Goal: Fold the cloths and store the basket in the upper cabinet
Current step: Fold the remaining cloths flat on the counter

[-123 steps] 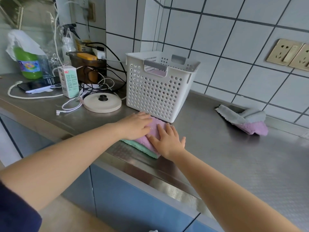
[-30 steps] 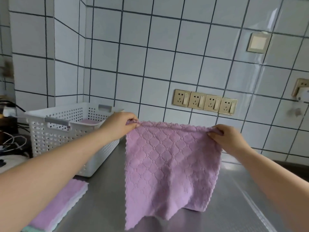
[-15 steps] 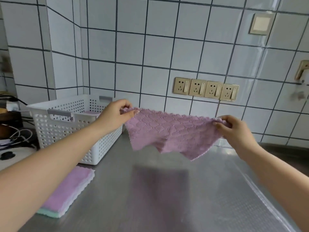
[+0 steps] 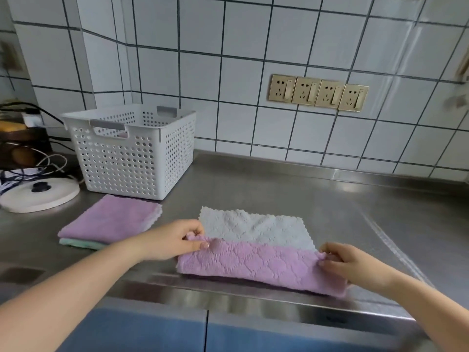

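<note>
While flat on counter [image 4: 279, 189], cloth [image 4: 253, 262] pinched by both hands.

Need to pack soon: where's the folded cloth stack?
In the head view, the folded cloth stack lies left on the counter, just in front of the white basket.

Pink-and-grey cloth [image 4: 253, 250] half folded on counter, folded pink and green cloths [image 4: 109, 222] stacked before white perforated basket [image 4: 132, 153]

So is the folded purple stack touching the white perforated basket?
Apart. The head view shows bare steel counter between the folded purple stack and the white perforated basket.
</note>
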Demonstrator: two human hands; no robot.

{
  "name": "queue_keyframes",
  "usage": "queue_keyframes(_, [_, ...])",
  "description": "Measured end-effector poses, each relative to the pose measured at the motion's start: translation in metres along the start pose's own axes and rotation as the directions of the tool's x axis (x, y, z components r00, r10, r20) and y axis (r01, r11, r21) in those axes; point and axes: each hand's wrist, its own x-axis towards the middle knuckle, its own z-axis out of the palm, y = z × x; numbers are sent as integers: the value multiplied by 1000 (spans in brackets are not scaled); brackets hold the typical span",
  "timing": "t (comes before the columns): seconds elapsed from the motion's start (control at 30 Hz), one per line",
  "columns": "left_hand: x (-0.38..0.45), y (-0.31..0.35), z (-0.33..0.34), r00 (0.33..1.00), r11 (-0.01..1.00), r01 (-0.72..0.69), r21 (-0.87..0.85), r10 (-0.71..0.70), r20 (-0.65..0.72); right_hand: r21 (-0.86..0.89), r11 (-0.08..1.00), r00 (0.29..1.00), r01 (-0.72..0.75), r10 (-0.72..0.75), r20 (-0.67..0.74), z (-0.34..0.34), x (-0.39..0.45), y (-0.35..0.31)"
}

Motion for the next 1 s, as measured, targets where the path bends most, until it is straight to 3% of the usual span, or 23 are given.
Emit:
queue_keyframes(0.1, [2,-2,3,1000,1000,14,-16,-14,1,-1,1000,999,-30,30,33,0,-2,-1])
queue_keyframes(0.27, [18,-1,8,978,995,52,-79,-67,-199,-97,995,963,19,-45,-265,-2,28,6])
queue_keyframes(0.4, [41,0,5,947,993,90,-79,-110,-302,-62,998,933,1,-23,-359,-4,59,8])
queue_keyframes(1.0, [110,-32,6,930,969,242,42,-220,-294,-107,979,926,-173,125,-357,-8,121,13])
